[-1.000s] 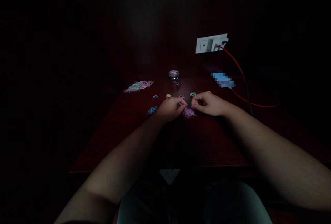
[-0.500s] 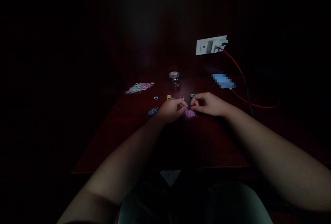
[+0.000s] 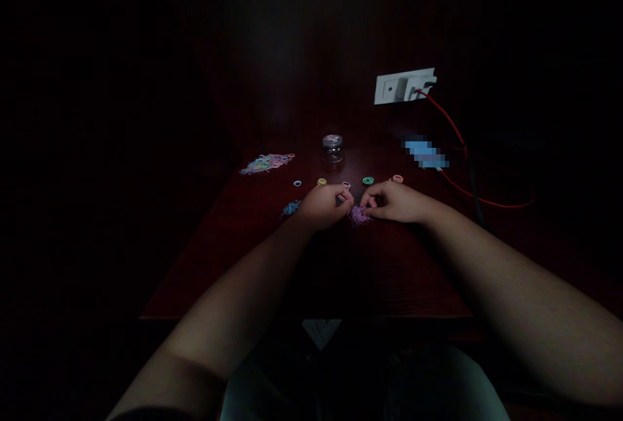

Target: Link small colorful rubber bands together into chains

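Purple elastic bands (image 3: 361, 216) are lying in a loose pile on the dark red table (image 3: 219, 265), in the head view, between the two hands. The left hand (image 3: 327, 205) is bending its fingers just beside this pile, with thumb and forefinger coming near each other; whether they are gripping a band, I cannot tell. The right hand (image 3: 396, 202) is curling its fingers, and its thumb is reaching to the pile's edge; its grip also I cannot tell. Blue elastic bands (image 3: 291, 207) are lying beside the left hand. Behind the hands, light blue (image 3: 297, 183), yellow (image 3: 322, 182), pale pink (image 3: 346, 185), green (image 3: 368, 181) and orange bands (image 3: 398, 179) are forming a row. Farther back, a mixed pile of bands (image 3: 267, 163) and a clear lidded jar (image 3: 332, 148) are resting. A red cable (image 3: 452, 122) is hanging from the wall socket (image 3: 384, 88).
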The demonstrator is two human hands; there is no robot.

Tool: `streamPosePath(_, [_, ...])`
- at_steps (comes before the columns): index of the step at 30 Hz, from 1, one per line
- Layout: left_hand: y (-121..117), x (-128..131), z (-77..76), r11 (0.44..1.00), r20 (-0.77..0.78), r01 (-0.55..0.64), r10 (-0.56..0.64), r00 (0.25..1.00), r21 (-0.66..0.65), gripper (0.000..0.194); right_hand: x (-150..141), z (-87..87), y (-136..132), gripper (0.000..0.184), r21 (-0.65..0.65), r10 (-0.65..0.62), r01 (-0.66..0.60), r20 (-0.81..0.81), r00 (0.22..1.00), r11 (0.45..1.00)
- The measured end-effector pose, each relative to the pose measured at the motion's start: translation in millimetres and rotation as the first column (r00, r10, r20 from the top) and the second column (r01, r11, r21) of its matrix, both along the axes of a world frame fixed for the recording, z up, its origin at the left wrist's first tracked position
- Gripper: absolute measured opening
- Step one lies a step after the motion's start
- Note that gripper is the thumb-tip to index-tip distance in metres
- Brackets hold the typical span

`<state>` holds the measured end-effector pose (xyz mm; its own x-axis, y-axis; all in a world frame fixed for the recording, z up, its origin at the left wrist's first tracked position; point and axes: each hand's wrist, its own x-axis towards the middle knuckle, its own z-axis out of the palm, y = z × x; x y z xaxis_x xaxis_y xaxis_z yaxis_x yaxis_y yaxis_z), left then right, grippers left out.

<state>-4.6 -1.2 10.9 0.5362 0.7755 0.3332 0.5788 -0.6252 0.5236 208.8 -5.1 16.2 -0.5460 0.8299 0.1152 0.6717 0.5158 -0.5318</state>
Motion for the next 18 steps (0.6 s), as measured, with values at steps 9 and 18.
streamPosePath(9, [3.8, -5.8, -2.8, 0.992, -0.134, 0.097, -0.085, 0.987, 0.082, 0.031, -0.5, 4.6, -2.6, 0.021, 0.06, -0.012, 0.018, -0.111, 0.994, 0.998])
streamPosePath(18, [6.2, -7.3, -3.6, 0.99, -0.213, 0.109, -0.087, 0.973, 0.092, 0.03, -2.4, 7.3, -4.2, 0.02, 0.105, -0.039, 0.049, -0.092, 0.995, 0.993])
